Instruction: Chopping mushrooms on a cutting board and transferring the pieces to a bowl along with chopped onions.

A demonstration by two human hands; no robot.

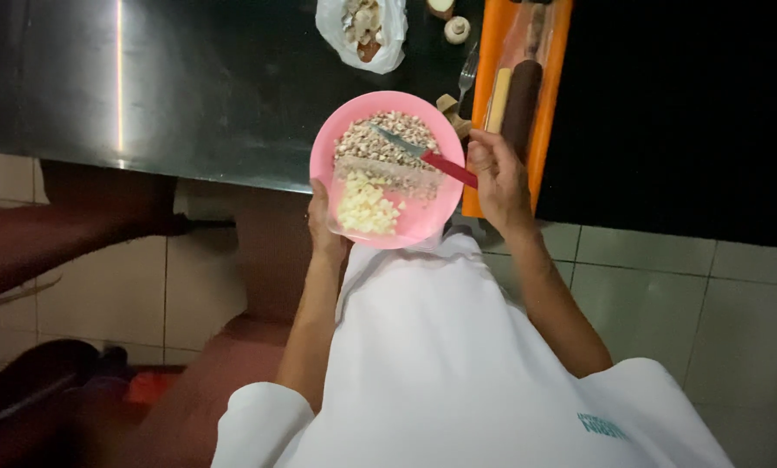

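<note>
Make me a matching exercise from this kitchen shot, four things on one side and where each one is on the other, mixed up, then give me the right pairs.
Things:
1. pink plate
2. red-handled knife
3. white plastic bag
4. fork

Places:
A. lying on the dark counter beside the orange cutting board
B. held up by the left hand at the counter's edge
C. on the counter beyond the plate, holding mushroom scraps
D. gripped in the right hand, blade over the chopped food

Pairs: 1-B, 2-D, 3-C, 4-A
</note>
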